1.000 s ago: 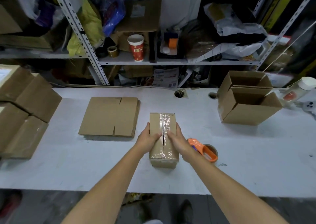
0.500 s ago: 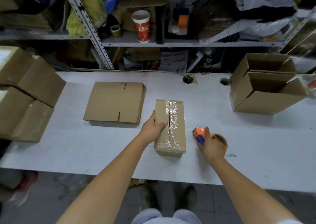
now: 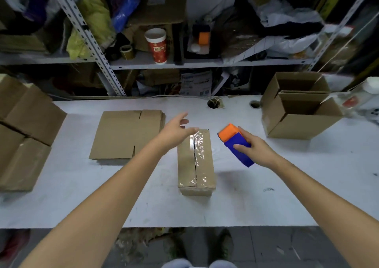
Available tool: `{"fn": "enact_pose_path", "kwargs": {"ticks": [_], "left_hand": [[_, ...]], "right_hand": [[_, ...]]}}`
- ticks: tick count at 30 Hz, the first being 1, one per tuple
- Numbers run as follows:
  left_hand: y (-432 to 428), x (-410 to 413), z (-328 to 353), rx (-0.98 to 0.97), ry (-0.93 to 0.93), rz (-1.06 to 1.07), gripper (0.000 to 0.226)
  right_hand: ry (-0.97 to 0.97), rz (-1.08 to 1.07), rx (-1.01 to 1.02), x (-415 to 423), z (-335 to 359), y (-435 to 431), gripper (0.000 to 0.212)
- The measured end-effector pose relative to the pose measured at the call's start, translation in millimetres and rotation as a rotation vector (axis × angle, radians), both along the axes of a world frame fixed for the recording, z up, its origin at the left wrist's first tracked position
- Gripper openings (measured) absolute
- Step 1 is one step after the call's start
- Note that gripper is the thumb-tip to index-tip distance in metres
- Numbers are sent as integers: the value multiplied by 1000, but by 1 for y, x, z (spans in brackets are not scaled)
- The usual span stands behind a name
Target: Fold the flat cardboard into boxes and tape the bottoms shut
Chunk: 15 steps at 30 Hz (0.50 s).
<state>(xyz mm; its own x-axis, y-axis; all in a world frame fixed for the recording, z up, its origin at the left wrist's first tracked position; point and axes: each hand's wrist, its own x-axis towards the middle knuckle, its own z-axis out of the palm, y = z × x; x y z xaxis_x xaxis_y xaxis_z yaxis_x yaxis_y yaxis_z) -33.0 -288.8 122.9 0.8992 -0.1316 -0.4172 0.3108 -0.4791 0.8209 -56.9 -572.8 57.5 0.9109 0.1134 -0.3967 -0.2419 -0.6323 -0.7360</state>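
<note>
centrally, taped box [image 3: 195, 163]: lies on the white table [image 3: 82, 196] near its front edge, long side pointing away from the person; clear tape runs along the middle seam of its upper face.
left hand [image 3: 174, 130]: fingers released and spread, held over the far left corner of the taped box; whether the fingertips touch it cannot be told.
right hand [image 3: 254, 151]: fingers and thumb grasping the tape dispenser, just right of the taped box.
tape dispenser [image 3: 235, 142]: orange and blue, tilted, held clear of the table, with a shadow on the surface below.
flat cardboard [image 3: 125, 134]: a stack lying on the table left of the taped box, apart from it.
open boxes [image 3: 297, 122]: two, upright, flaps up, one behind the other at the far right of the table.
closed boxes [image 3: 26, 132]: several piled at the table's left edge.
shelf [image 3: 205, 63]: behind the table, crowded; a red paper cup [image 3: 156, 46] stands on it, with a roll of brown tape [image 3: 126, 51] to the cup's left.
</note>
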Motion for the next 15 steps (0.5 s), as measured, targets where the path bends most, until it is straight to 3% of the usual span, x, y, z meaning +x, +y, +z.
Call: {"fn": "enact_pose_path", "kwargs": {"ticks": [3, 5, 11, 15], "left_hand": [[-15, 10, 19, -1, 31, -198, 93], [-18, 12, 22, -65, 74, -214, 96], [-22, 3, 27, -177, 39, -80, 49], [-21, 2, 27, -215, 66, -7, 31]], "right_hand": [[34, 234, 26, 7, 49, 18, 68], [39, 340, 15, 9, 69, 27, 67], [35, 394, -71, 17, 94, 31, 63], [-76, 366, -102, 13, 94, 39, 60]]}}
